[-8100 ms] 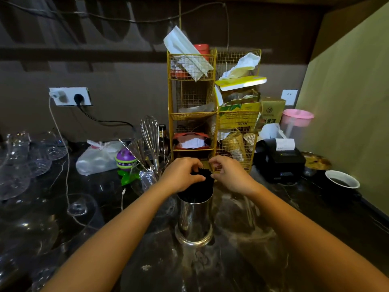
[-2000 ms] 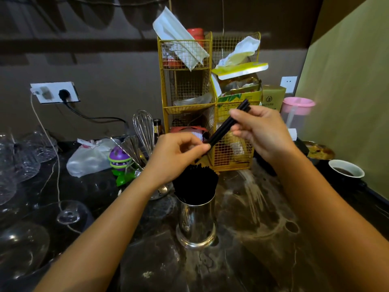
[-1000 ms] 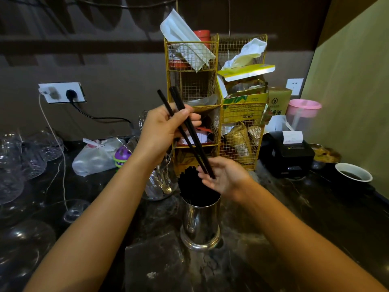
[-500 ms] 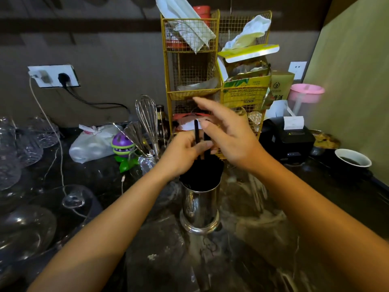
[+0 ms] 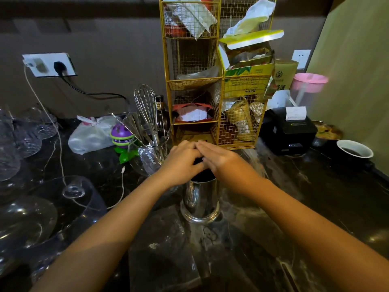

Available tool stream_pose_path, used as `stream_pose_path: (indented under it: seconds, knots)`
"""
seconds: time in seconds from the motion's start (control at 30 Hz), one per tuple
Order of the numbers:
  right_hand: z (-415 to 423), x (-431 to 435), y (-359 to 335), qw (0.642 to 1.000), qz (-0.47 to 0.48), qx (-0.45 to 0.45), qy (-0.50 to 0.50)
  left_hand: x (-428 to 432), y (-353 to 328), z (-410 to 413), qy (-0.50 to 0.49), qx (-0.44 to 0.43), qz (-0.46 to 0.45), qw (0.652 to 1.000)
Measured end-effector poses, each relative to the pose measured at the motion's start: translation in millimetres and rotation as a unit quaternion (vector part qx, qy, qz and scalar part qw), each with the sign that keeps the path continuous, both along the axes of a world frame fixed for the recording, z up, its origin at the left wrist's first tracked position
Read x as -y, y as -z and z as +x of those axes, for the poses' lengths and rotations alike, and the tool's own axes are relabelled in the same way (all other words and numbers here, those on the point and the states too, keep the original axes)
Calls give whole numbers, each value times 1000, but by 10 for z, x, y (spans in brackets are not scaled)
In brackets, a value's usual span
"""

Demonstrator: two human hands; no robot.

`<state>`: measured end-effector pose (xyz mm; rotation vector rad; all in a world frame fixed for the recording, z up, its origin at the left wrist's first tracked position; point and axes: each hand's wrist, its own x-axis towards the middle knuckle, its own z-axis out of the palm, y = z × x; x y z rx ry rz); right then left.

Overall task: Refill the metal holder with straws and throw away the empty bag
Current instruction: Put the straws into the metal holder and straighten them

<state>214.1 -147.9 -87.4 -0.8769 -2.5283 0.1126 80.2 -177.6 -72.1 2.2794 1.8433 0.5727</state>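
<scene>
On the dark marbled surface (image 5: 315, 207), near its middle, stands the polished metal holder (image 5: 200, 203), upright, with a dense bunch of black straws (image 5: 203, 175) packed into its mouth. Both hands meet over the top of that bunch: the left hand (image 5: 181, 163) curls against the straws from the left, the right hand (image 5: 221, 159) lies flatter across them from the right, and their fingertips touch above the holder. Whether either hand actually pinches a straw cannot be told, since the palms hide the straw tops. Just left of the holder sits a clear glass jar (image 5: 147, 159) holding a wire whisk (image 5: 146, 110) and other utensils, with a purple and green toy (image 5: 122, 138) beside it and a knotted plastic bag (image 5: 92, 133) farther left. Behind the hands rises a yellow wire rack (image 5: 210, 81) stuffed with packets. To the right are a black receipt printer (image 5: 288, 131) and a white-rimmed cup (image 5: 354, 149).
</scene>
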Motion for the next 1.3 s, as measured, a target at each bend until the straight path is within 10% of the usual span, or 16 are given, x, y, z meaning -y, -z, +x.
stream_pose_path:
  seconds: [0.3, 0.6, 1.3]
  knots:
    - [64, 28, 44, 989, -44, 142, 19, 81, -9, -347, -14, 98, 1, 995]
    - [-1, 248, -172, 999, -8, -35, 32, 216, 14, -547, -19, 139, 11, 990]
    - [-281, 267, 70, 980, -158, -43, 110, 145, 191, -502, 0, 109, 31, 994]
